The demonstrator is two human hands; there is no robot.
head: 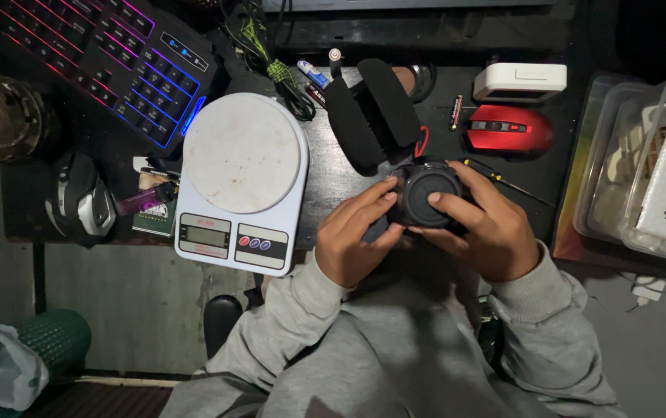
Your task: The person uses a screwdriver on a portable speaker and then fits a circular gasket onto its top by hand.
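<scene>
The left hand is curling around the left side of a black camera, fingertips pressing on its body just above the desk edge. The right hand is gripping the camera's right side, thumb lying across the round lens cap. So both hands are holding the camera at the dark desk's near edge, in front of the grey-sleeved lap.

Going left to right, the dim desk is carrying a brass dish, a backlit keyboard, a grey mouse, a white scale, a black foam block, a red mouse, a white box and clear tubs. Below the desk, grey floor is showing, with a green roll at the lower left.
</scene>
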